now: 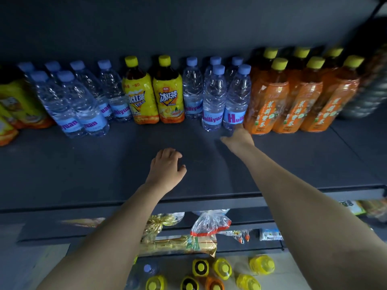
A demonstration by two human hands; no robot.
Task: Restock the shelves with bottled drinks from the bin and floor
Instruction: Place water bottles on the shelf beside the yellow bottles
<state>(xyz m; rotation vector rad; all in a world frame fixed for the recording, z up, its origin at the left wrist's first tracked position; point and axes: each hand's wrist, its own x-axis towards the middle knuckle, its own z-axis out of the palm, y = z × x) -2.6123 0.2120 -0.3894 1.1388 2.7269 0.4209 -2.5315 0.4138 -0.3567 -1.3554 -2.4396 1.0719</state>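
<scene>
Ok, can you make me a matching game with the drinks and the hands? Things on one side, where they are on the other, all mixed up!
Things
1. yellow-label tea bottles
2. orange-label tea bottles
3. right hand
4. left hand

Places
A. at the foot of a water bottle
B. over the bare shelf, holding nothing
C. to the right of all the water
D. with water bottles on both sides

Pairs: 1-D, 2-C, 3-A, 4-B
</scene>
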